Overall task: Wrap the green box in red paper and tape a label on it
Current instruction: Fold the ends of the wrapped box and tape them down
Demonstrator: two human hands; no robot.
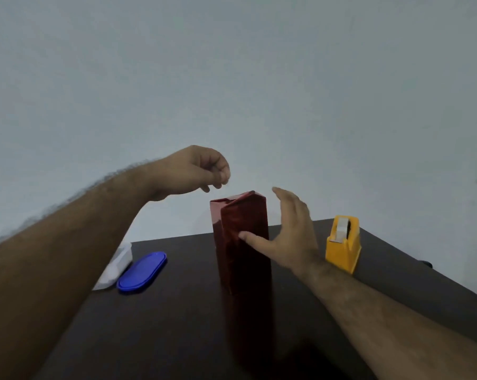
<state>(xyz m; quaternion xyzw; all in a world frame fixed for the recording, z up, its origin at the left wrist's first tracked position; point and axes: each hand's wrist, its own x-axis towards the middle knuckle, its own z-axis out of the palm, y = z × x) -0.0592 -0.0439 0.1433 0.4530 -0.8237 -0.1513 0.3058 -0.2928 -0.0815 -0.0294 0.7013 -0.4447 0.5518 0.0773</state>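
Observation:
The box (242,272), fully covered in red paper, stands upright on the dark table (174,316). No green shows. The paper at its top end is folded into creased flaps. My left hand (196,171) hovers just above the box's top left corner, its fingers curled and fingertips pinched together; I see nothing between them. My right hand (295,237) is at the box's upper right side with the fingers straight, and its thumb presses on the front face. No label is in view.
A yellow tape dispenser (342,248) stands to the right of the box, near the table's back edge. Left of the box lie a blue oval lid (141,271) and a white container (116,266). A plain wall rises behind the table.

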